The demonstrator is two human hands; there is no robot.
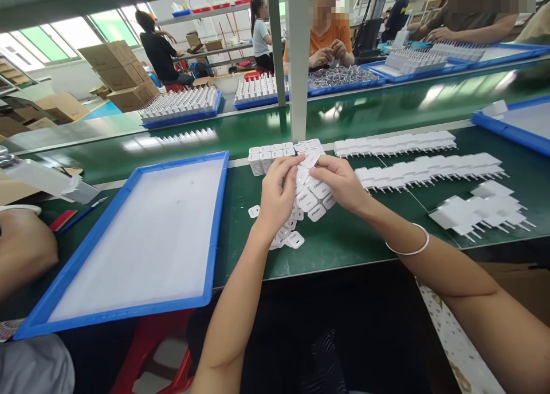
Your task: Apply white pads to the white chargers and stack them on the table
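Both of my hands meet above the green bench, fingers bent around a small white piece point(311, 157). My left hand point(278, 189) pinches its left side, and my right hand point(339, 179) grips its right side. Below and between them lie several white rounded plates with small printing point(317, 212). More loose white plates point(294, 240) spread beside my left wrist. Stacked white plates point(271, 153) stand just behind my hands. Rows of white plug housings with thin pins point(429, 170) lie to the right of my right hand.
A blue-rimmed tray point(216, 228) with a white lining lies at the left. A white post point(298, 67) rises behind my hands. Across the green conveyor point(258, 125) are filled blue trays and several people. Another person's arm point(26, 245) is at the left edge.
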